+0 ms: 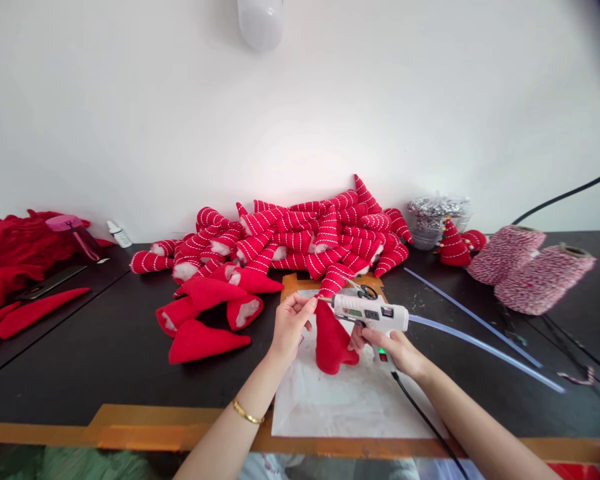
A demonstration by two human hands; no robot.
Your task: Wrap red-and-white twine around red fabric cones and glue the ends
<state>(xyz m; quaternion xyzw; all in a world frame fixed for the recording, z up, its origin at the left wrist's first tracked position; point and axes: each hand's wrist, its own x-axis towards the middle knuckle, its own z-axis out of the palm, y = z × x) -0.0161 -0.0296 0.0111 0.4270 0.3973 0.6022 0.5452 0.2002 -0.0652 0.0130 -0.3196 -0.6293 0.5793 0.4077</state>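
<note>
In the left hand (294,323), pinched narrow between thumb and fingertips by its slim end, a plain red cone (330,340); in the right hand (395,350), wrapped around the handle, a white glue gun (370,312), with fingertips close to the cone's side, touching or just beside, impossible to tell which. Held above or on a white sheet (360,407) at the near middle of the dark table (130,380), with the long axis running away from the body: slim tip pointing to the far side, broad end nearest. Most likely at the gluing step, judging by the nozzle aimed leftward, right up at the pinched tip. Next, probably calling for a small dab there, a steady pinch and fingers kept clear of the hot metal, then perhaps for fixing yarn, to go by the wound cones beyond. Just behind the gun, scissors (367,292); out of its rear, a long glue stick (480,343). To the left, more plain cones (205,341), some with white stuffing showing. Farther back, near the wall, a heap of striped cones (293,223). Over to the right, yarn spools (545,280); at far left, loose red cloth (20,247).
</note>
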